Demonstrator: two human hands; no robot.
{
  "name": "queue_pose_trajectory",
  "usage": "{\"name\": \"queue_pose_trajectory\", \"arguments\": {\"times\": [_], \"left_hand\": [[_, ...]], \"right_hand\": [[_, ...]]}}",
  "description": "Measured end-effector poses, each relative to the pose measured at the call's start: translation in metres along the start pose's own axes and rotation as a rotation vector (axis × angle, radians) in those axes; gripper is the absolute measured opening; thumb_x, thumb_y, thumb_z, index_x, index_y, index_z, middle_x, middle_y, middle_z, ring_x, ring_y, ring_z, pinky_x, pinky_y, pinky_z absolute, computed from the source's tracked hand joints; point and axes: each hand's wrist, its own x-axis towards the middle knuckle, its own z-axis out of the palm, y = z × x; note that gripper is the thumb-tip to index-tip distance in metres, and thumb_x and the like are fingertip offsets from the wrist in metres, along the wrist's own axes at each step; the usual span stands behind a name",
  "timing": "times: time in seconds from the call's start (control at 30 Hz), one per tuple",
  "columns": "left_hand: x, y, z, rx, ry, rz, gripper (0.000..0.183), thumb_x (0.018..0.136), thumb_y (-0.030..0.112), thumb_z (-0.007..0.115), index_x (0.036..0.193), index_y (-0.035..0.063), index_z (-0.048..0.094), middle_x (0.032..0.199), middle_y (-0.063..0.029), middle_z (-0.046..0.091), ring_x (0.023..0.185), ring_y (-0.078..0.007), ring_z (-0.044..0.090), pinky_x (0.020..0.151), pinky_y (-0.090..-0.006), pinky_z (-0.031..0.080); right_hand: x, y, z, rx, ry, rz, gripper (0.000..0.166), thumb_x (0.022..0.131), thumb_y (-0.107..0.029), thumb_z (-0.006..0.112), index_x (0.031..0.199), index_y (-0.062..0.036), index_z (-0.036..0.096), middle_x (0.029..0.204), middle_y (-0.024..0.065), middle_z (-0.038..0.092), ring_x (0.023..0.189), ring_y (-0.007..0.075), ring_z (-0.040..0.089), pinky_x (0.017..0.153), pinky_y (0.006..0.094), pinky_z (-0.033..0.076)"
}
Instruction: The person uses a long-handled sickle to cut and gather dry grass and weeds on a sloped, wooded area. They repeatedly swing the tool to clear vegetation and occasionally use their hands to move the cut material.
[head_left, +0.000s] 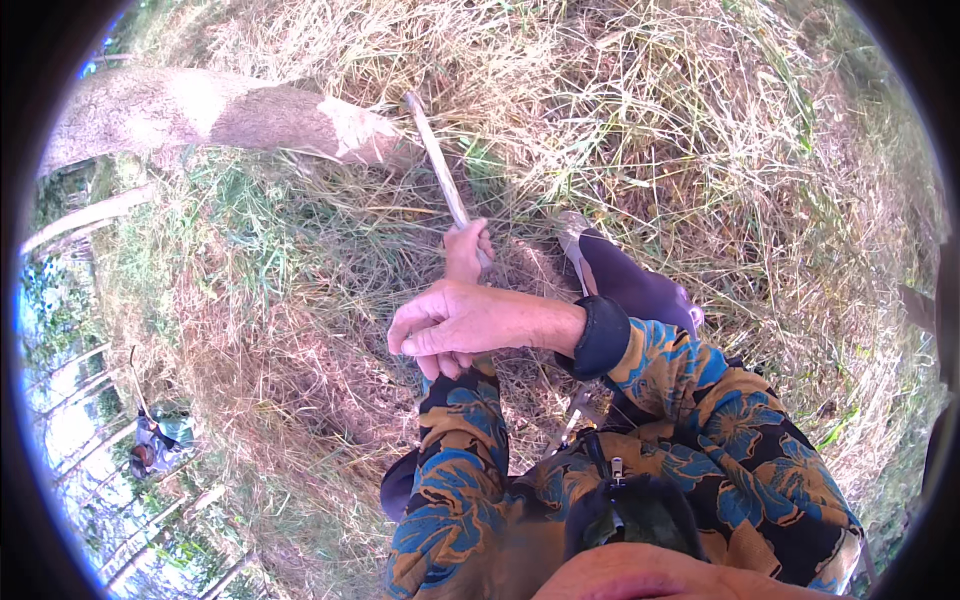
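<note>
My left hand (466, 247) is closed round the lower part of a long, pale wooden handle (439, 161). The handle's far end lies in dry grass beside the base of a tree trunk (247, 116), where pale patches show on the bark. Across my left forearm lies my right hand (439, 326), its fingers bent near the cuff of the left patterned sleeve (459, 405). Whether these fingers grip the cuff is hidden. A dark band (604, 337) sits round my right wrist. Whether the handle bears a tool head cannot be told.
Dry and green grass (675, 112) covers the ground. My dark boot (637, 281) stands to the right of the handle. At the far left a person (161, 442) is bent over near a long pole, among thin trunks. A pale thin trunk (90, 217) rises at the left.
</note>
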Motion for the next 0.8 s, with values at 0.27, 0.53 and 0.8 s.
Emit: {"name": "queue_pose_trajectory", "arguments": {"times": [0.27,0.53,0.8], "left_hand": [[-0.177,-0.091,-0.006,0.126,0.239,-0.054,0.019,0.078,0.018,0.066,0.072,0.0044,0.054,0.057,-0.0010,0.049,0.044,-0.0100,0.045,0.039,-0.0253,0.034],[-0.293,-0.131,-0.025,0.156,0.289,-0.198,0.019,0.078,0.017,0.066,0.073,0.0050,0.052,0.058,-0.0010,0.048,0.046,-0.0102,0.044,0.040,-0.0260,0.034],[-0.192,0.007,-0.018,0.260,0.275,0.156,0.021,0.077,0.014,0.066,0.068,0.0062,0.049,0.058,-0.0029,0.048,0.044,-0.0127,0.045,0.038,-0.0272,0.034]], "right_hand": [[0.006,0.000,0.016,0.047,0.046,-0.001,0.020,0.091,-0.015,0.050,0.104,-0.0008,0.057,0.072,0.0048,0.064,0.056,0.0064,0.057,0.046,0.0183,0.042],[-0.003,0.014,0.024,0.061,0.063,0.077,0.019,0.091,-0.015,0.050,0.101,-0.0014,0.058,0.072,0.0052,0.064,0.058,0.0062,0.056,0.049,0.0181,0.043],[-0.009,-0.005,-0.002,0.121,0.172,0.012,0.018,0.090,-0.014,0.051,0.101,-0.0025,0.059,0.072,0.0046,0.064,0.058,0.0059,0.056,0.049,0.0176,0.043]]}}
